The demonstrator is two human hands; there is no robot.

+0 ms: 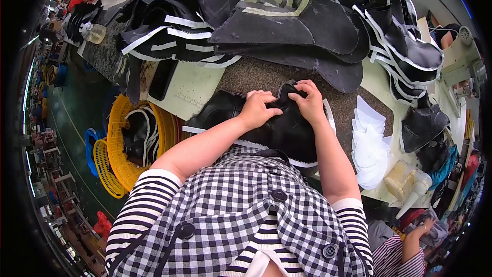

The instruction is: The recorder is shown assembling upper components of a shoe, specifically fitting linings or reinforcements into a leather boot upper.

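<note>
A black leather shoe-upper piece point(292, 136) with white tape along its edges lies in front of me, at the table's near edge. My left hand point(259, 110) presses on it with curled fingers, the thumb pointing right. On the other side of a raised, folded edge, my right hand point(309, 103) pinches the leather between thumb and fingers. The fold stands up between the two hands. My fingers hide part of the edge.
Stacked dark upper pieces point(287, 25) lie beyond my hands, with white-taped uppers point(174, 31) left of them and more point(402, 46) at right. White curved sheets point(369, 143) sit to the right, near a glue bottle point(414, 192). A yellow basket point(119, 128) stands left. Another person's arm point(412, 243) shows lower right.
</note>
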